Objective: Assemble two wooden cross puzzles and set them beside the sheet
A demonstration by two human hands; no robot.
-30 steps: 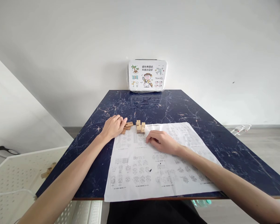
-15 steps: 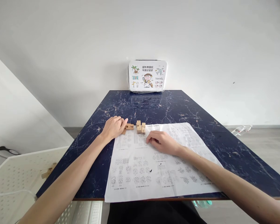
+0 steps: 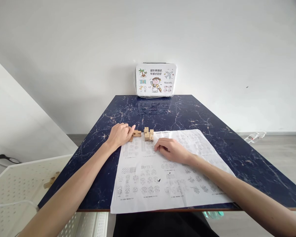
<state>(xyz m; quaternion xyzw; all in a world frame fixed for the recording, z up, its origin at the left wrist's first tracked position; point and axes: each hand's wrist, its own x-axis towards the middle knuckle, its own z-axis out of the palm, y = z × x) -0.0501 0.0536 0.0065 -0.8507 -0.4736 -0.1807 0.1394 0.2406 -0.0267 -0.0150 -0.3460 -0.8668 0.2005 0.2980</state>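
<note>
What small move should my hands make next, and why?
Probably ease your left hand back slightly: it partly hides the flat wooden pieces, while your right hand lies over the paper sheet, apart from the wooden cubes.

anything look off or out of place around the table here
The paper is creased and slightly askew, its near left corner lapping over the table's front edge. Clear plastic lies on the floor at right, perhaps litter.
</note>
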